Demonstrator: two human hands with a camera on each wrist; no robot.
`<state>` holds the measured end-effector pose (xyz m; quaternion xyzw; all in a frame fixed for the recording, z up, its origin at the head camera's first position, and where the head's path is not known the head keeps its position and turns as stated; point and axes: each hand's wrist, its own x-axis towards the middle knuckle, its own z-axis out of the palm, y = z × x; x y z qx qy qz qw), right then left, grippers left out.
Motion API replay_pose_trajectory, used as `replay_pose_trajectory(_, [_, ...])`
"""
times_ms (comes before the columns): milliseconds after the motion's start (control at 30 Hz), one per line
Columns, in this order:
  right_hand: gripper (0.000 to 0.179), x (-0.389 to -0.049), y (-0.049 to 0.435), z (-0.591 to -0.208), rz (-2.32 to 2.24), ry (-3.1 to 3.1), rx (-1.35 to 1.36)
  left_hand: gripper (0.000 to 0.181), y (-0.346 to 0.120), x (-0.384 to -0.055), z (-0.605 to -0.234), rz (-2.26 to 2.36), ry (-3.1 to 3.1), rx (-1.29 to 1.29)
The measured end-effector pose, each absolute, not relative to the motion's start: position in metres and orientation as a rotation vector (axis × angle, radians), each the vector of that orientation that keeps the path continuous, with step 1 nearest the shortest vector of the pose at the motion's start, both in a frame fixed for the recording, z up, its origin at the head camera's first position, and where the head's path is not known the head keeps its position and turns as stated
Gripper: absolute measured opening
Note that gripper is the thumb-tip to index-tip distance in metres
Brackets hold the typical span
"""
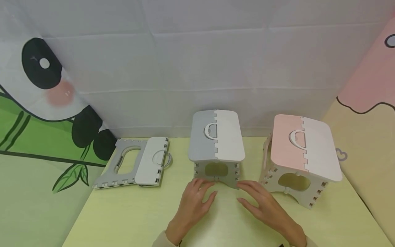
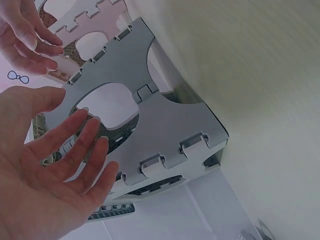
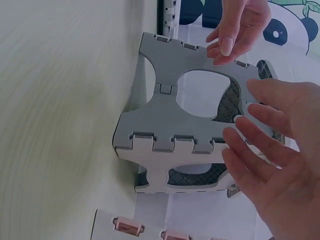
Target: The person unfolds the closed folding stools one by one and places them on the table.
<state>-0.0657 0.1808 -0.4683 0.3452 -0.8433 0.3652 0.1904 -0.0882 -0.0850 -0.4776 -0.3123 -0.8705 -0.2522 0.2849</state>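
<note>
A grey-and-white folding stool (image 1: 229, 140) stands unfolded and upright at the middle of the table, its carry handle on top. In front of it are both hands, palms facing each other. The left hand (image 1: 194, 200) is by the lower left of the stool's front leg panel (image 2: 165, 122); its fingers are loosely bent around nothing. Mirroring it, the right hand (image 1: 262, 202) is by the panel's lower right, with relaxed fingers (image 3: 260, 145) and nothing in them. Whether any fingertip touches the panel I cannot tell.
At the right stands an unfolded pink-and-white folding stool (image 1: 287, 147). A grey-and-white folding stool (image 1: 149, 164) lies flat at the left, its handle sticking out. A pale cloth (image 1: 197, 68) hangs behind the yellowish table (image 1: 123, 219), with cartoon-printed cloth at both sides.
</note>
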Motion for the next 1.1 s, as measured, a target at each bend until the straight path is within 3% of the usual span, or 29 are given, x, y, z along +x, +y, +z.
replay_pose_trajectory(1100, [0.037,-0.083,0.135,-0.473,0.996,-2.307,1.109,0.024,-0.128,-0.085,-0.481,-0.631,-2.323,-0.671])
